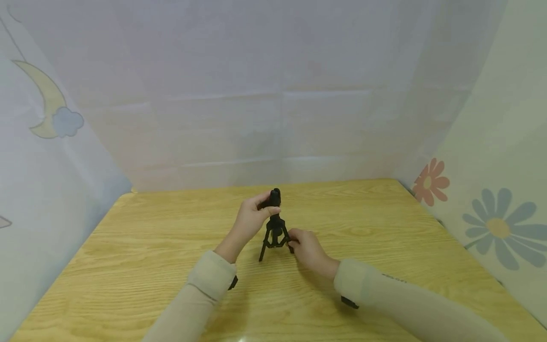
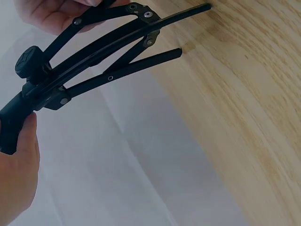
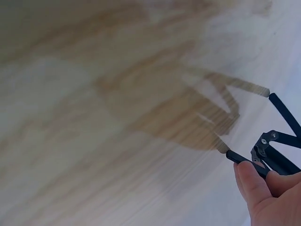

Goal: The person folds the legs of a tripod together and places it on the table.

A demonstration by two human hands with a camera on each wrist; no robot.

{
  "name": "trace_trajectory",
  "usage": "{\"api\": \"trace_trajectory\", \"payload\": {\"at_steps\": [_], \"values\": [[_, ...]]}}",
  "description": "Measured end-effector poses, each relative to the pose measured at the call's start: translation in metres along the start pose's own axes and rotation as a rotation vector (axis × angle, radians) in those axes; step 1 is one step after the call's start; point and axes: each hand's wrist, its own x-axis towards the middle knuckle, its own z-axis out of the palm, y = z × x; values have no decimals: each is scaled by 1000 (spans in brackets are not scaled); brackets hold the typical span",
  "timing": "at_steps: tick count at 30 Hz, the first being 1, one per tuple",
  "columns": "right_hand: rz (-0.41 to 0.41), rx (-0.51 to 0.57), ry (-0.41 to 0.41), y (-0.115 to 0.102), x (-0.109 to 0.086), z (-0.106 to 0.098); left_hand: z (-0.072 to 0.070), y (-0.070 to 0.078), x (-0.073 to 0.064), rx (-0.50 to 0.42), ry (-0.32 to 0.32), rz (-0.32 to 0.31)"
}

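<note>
A small black tripod stands with its legs spread over the middle of the wooden table. My left hand grips its upper part, the thumb laid across the front. In the left wrist view a round knob sticks out from the stem just above the hinged braces. Lower down, my right hand pinches the right-hand leg between thumb and fingers. Seen from the right wrist, the fingertips lie near that leg's foot, while another leg spreads away from it. The feet are right at the tabletop.
The wood-grained table reaches back to a pale cloth backdrop. Side cloths bear a moon on the left and flowers on the right. The tripod's reflection shows on the glossy surface.
</note>
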Motion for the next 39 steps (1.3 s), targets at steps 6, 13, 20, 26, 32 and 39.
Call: {"api": "trace_trajectory", "payload": {"at_steps": [6,13,20,26,32,39], "values": [[8,89,-25,1,1,0,2,-3,1,-11,6,1],[32,136,-40,3,2,0,3,-6,1,-24,8,14],[16,138,-55,5,5,0,3,-5,1,-41,25,9],[-5,119,-81,7,8,-2,3,-4,1,-42,24,-2],[-55,35,-81,6,9,-4,2,-3,1,-44,28,-22],[15,51,-70,1,7,-5,3,-3,1,-39,26,-20]]}}
